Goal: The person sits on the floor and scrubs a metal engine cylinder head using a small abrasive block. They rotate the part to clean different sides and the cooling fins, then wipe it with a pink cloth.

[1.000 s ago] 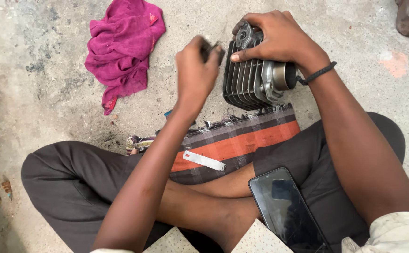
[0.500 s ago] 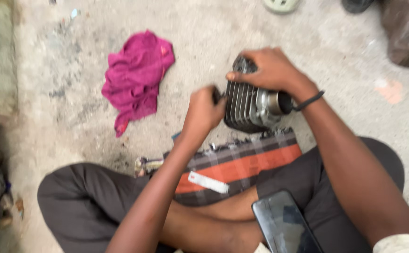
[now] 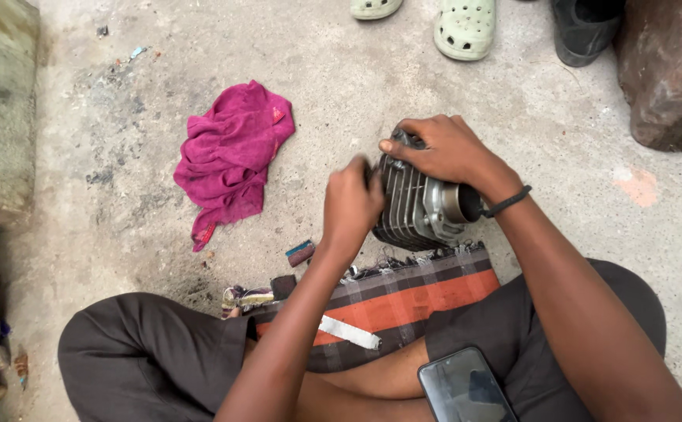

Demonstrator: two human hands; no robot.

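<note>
One person sits cross-legged on the concrete floor (image 3: pixel 403 86), two hands in view. One finned metal engine cylinder (image 3: pixel 419 207) sits just right of frame centre, at about 1 o'clock from the knees, its lower edge over the far end of one striped grey-and-orange cloth (image 3: pixel 403 301).

Right hand (image 3: pixel 446 148) lies over the cylinder top from 12 o'clock, fingers (image 3: pixel 394 145) curled down onto the far left edge, gripping it. One black band on that wrist.

Left hand (image 3: pixel 352 205) is at 9 o'clock of the cylinder, closed into a fist and pressed against the fins. Something small may be inside the fist; cannot tell what.

One crumpled magenta rag (image 3: pixel 231 160) lies on the floor at 10 o'clock from the cylinder, well apart from both hands. One small dark scrap (image 3: pixel 300 252) lies on the floor at 7 o'clock of the left hand, near the cloth's fringe. One white strip (image 3: pixel 349 332) lies on the striped cloth at 6 o'clock.

One dark phone (image 3: pixel 466 387) rests screen-up on the lap, bottom edge of frame.

Three pieces of footwear at the top edge, 12 to 1 o'clock: two pale green clogs (image 3: pixel 466 27) and one dark shoe (image 3: pixel 583 31). One brown rock (image 3: pixel 669 70) at top right.
</note>
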